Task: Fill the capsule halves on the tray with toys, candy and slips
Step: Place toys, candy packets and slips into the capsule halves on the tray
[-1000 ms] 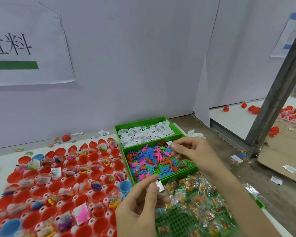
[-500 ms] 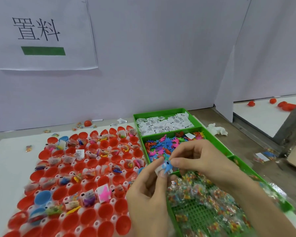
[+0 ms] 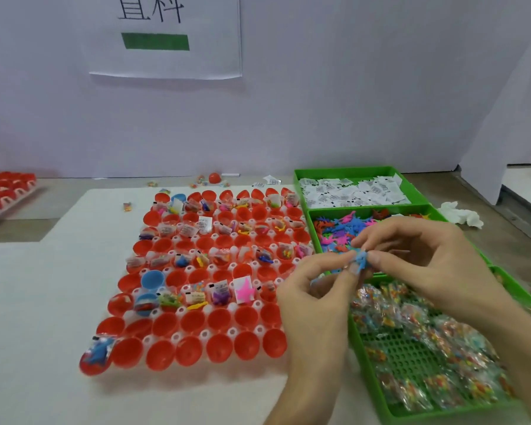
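**Head view.** The left hand point(image 3: 316, 297) and right hand point(image 3: 426, 259) meet above the near edge of the toy bin point(image 3: 334, 209). Each pinches the same small blue toy point(image 3: 361, 260) between thumb and forefinger, with the other fingers loosely curled. Whether the left hand holds anything more in its palm cannot be told. The tray point(image 3: 232, 332) lies on the white table point(image 3: 43, 302) just left of the hands, its red capsule halves point(image 3: 193, 322) open upward. The far and middle rows mostly hold toys, packets and slips; the two nearest rows are mostly bare cups. Right of the tray, green bins stand in line: white slips point(image 3: 350, 191) farthest, coloured toys point(image 3: 339, 230) in the middle, and candy packets point(image 3: 411, 317) in the candy bin point(image 3: 411, 360) nearest. A sign point(image 3: 166, 35) with a green bar hangs on the wall behind
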Motion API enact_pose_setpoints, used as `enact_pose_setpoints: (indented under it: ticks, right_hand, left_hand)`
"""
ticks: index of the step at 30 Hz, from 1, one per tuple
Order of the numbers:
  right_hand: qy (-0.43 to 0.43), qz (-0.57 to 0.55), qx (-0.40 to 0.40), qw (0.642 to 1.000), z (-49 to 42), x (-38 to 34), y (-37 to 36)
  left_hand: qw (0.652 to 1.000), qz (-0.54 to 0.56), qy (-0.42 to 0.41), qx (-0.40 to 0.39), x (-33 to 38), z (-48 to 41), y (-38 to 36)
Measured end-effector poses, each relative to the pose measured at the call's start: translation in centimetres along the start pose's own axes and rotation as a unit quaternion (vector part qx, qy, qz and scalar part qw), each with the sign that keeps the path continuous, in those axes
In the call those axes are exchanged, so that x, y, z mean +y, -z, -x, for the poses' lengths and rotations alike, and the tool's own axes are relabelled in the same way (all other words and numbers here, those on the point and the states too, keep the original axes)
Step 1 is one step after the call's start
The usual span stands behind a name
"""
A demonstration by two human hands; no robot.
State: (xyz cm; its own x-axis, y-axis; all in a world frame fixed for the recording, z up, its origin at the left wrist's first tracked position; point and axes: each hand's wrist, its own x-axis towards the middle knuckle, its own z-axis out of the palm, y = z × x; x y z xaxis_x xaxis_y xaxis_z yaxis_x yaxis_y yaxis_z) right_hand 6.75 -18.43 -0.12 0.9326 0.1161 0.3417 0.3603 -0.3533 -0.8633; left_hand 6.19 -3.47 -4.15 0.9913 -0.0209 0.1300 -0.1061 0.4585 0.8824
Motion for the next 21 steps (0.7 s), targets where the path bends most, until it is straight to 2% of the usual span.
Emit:
enact_pose_setpoints:
  ticks: [2, 7, 14, 16, 18, 21]
  right_hand:
    - [0.008, -0.040, 0.000, 0.999, 0.0, 0.1, -0.1]
    - [0.010, -0.115, 0.029, 0.993, -0.2, 0.3, -0.4]
    - [0.033, -0.102, 0.036, 0.994, -0.3, -1.7, -1.6]
    - [0.048, -0.057, 0.026, 0.997, 0.2, -2.9, -2.6]
    - [0.065, -0.010, 0.007, 0.998, 0.9, -3.7, -4.3]
    - [0.045, -0.038, -0.013, 0.998, 1.8, -5.0, -7.5]
  left_hand:
    - [1.000, 0.010, 0.007, -0.013, 0.2, -0.5, 0.4]
    - [0.988, 0.065, 0.084, -0.116, 1.2, -1.1, 1.2]
    - [0.979, 0.106, 0.101, -0.143, 3.6, 0.1, 2.7]
    - [0.990, 0.054, 0.069, -0.115, 4.1, 0.9, 3.6]
    - [0.999, -0.011, 0.027, -0.043, 4.5, 1.9, 4.6]
    - [0.997, -0.057, -0.014, 0.042, 5.3, 3.8, 6.8]
